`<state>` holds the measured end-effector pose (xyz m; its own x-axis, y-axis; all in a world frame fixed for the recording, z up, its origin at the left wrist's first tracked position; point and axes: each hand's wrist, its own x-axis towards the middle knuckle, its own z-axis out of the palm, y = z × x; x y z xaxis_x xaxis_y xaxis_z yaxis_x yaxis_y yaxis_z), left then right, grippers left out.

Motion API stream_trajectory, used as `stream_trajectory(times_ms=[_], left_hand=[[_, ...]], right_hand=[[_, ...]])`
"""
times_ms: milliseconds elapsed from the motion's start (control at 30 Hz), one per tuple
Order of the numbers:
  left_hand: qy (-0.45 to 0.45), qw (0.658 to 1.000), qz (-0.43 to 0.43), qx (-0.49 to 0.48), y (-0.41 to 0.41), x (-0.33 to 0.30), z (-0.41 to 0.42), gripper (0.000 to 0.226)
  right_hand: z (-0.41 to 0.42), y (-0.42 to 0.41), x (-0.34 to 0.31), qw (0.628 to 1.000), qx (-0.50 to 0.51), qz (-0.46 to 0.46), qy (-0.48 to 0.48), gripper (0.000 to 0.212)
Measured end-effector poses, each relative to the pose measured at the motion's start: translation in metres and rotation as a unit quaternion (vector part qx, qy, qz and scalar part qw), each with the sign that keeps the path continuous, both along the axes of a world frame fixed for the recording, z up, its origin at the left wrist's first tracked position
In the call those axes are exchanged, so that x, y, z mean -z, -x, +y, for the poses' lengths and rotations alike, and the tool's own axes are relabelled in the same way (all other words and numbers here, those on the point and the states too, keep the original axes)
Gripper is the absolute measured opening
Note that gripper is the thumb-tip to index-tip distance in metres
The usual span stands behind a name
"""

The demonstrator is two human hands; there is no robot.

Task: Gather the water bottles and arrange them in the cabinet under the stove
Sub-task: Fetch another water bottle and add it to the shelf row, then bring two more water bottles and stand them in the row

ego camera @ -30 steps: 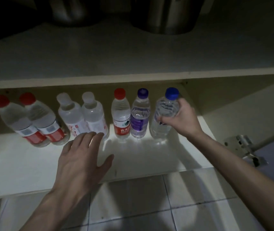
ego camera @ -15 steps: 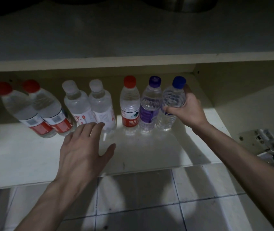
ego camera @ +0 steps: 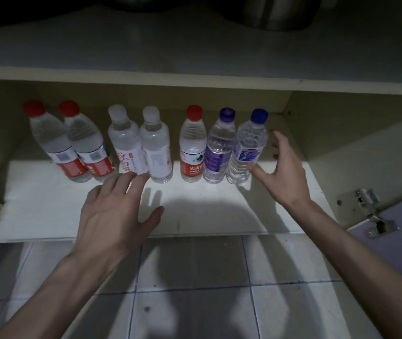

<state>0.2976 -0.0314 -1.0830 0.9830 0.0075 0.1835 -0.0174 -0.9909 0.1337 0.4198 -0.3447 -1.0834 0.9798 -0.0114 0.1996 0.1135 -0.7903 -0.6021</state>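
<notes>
Head view: seven water bottles stand upright in row on cabinet floor [ego camera: 48, 211], near back wall. Your right hand [ego camera: 285, 174], grip apart, fingers spread, sits just beside blue-cap bottle [ego camera: 247, 148] at row's right end, holding nothing. Your left hand [ego camera: 112, 211], grip apart and flat, hovers before white-cap bottle [ego camera: 156, 145]. Open door hinge [ego camera: 368, 204] at right.

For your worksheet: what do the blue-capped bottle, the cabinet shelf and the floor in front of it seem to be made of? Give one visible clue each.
Blue-capped bottle: thin clear plastic, glossy; see-through ribbed wall.
Cabinet shelf: probably laminated board, smooth white; flat face, straight front edge.
Floor: likely ceramic tile, grey with a slight sheen; dark grout lines.
</notes>
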Motion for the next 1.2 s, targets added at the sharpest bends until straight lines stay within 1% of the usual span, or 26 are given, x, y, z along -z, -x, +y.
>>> stream_trajectory(times_ms=[67,133,200,267,367,467,533,667,733,800,900,1000,1067,1133,1200], left_hand=[[-0.01,1.0,-0.003,-0.011,0.013,-0.01,0.001,0.068],[-0.008,1.0,-0.009,-0.018,0.026,-0.025,0.0,0.067],[-0.004,0.999,-0.019,-0.026,0.043,-0.044,-0.003,0.066],[-0.006,0.999,-0.026,-0.035,0.058,-0.064,-0.005,0.066],[-0.01,0.999,-0.018,-0.046,0.082,-0.106,-0.003,0.07],[-0.003,0.999,-0.001,-0.052,0.117,-0.169,-0.001,0.071],[-0.002,0.999,0.01,-0.053,0.142,-0.22,-0.001,0.072],[-0.011,0.997,0.045,-0.056,0.195,-0.334,0.001,0.067],[-0.006,0.997,0.054,-0.059,0.219,-0.398,0.002,0.068],[-0.003,0.997,0.049,-0.066,0.239,-0.466,0.006,0.069],[0.003,0.995,0.056,-0.078,0.274,-0.569,0.008,0.068],[0.019,0.994,0.055,-0.095,0.318,-0.663,0.008,0.069],[0.027,0.991,0.061,-0.116,0.35,-0.713,0.01,0.072],[0.018,0.989,0.049,-0.135,0.375,-0.751,0.018,0.072],[0.01,0.987,0.047,-0.155,0.394,-0.776,0.028,0.068]], right_hand=[[0.005,0.017,-0.011,0.999,-0.016,-0.023,0.04,0.082],[0.013,0.033,-0.027,0.991,-0.063,-0.039,0.116,0.072],[0.024,0.05,-0.049,0.975,-0.103,-0.044,0.194,0.073],[0.032,0.068,-0.073,0.963,-0.123,-0.048,0.236,0.078],[0.044,0.097,-0.116,0.95,-0.152,-0.048,0.268,0.08],[0.055,0.129,-0.172,0.946,-0.172,-0.018,0.274,0.081],[0.059,0.154,-0.22,0.948,-0.173,0.012,0.266,0.082],[0.061,0.2,-0.331,0.943,-0.18,-0.003,0.281,0.078],[0.063,0.22,-0.399,0.937,-0.188,0.006,0.295,0.072],[0.069,0.236,-0.47,0.933,-0.201,0.01,0.299,0.07],[0.081,0.266,-0.579,0.924,-0.229,0.046,0.302,0.075],[0.089,0.306,-0.682,0.928,-0.231,0.052,0.287,0.08],[0.091,0.333,-0.732,0.934,-0.239,0.041,0.264,0.081],[0.095,0.351,-0.768,0.934,-0.259,0.023,0.244,0.085],[0.107,0.364,-0.799,0.923,-0.283,0.036,0.257,0.088]])
